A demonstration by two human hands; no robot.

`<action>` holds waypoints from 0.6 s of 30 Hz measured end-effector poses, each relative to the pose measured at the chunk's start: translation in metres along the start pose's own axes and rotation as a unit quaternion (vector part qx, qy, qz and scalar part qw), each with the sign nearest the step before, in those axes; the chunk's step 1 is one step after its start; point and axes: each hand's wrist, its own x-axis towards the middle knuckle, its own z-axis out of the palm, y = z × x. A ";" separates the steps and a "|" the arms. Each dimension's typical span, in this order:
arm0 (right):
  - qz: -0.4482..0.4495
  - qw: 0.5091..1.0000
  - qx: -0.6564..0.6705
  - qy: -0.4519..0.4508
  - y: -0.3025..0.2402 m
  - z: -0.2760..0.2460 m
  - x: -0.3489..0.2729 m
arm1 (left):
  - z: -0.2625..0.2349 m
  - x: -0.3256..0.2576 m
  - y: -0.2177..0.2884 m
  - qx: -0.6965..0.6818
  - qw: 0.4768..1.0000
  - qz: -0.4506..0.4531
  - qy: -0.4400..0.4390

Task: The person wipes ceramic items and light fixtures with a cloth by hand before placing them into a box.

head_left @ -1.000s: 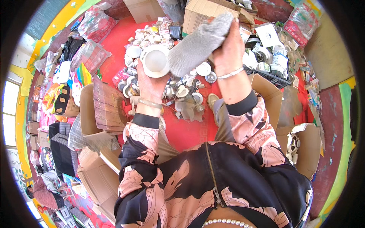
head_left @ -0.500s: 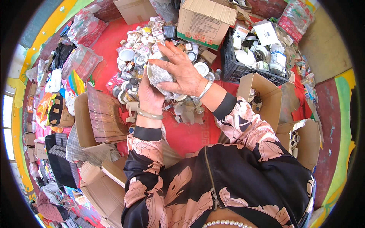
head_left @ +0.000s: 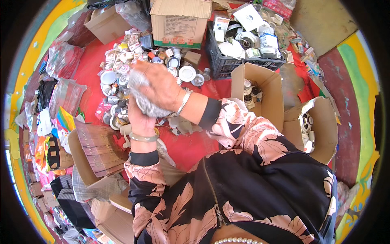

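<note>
A grey-white cloth [head_left: 146, 103], smeared by motion, is bunched between my two hands. My right hand [head_left: 160, 83] lies over it from above, fingers closed round it. Beneath the cloth is my left hand [head_left: 140, 122], palm up and curled; the cloth and my right hand hide its fingers and whatever they hold. Just beyond my hands, a heap of white and silver round lamp fittings and small boxes spreads over the red floor covering. A white round fitting [head_left: 187, 73] lies right of my right hand.
A black plastic crate [head_left: 221, 65] full of lamp parts stands at the far right. Open cardboard boxes [head_left: 266, 99] with fittings stand to my right, and another box [head_left: 99, 150] to my left. A closed carton [head_left: 178, 24] sits behind the heap. Plastic bags lie left.
Both hands and the cloth have shifted left in the picture, as has the whole scene. My right hand has slid over the cloth and now blurs.
</note>
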 end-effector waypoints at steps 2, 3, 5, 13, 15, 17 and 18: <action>0.142 0.985 0.057 0.078 0.001 0.000 0.005 | 0.009 -0.007 -0.003 0.159 0.981 0.101 -0.047; 0.232 0.966 0.089 0.070 0.004 -0.001 0.006 | 0.009 -0.006 -0.001 0.171 0.978 0.103 -0.064; 0.267 0.956 0.045 0.112 0.035 -0.001 0.011 | 0.012 -0.007 0.003 0.191 0.971 0.108 -0.098; 0.470 0.848 0.112 0.218 0.126 -0.057 0.025 | -0.027 0.006 0.018 -0.240 0.966 0.033 -0.087; 0.435 0.786 0.334 0.286 0.095 -0.058 0.031 | -0.030 0.011 0.018 -0.235 0.970 0.042 -0.048; 0.374 0.798 0.375 0.289 0.046 -0.053 0.037 | -0.021 0.012 0.017 -0.180 0.982 0.056 -0.012; 0.346 0.819 0.371 0.267 0.033 -0.046 0.037 | -0.016 0.012 0.016 -0.156 0.986 0.060 0.008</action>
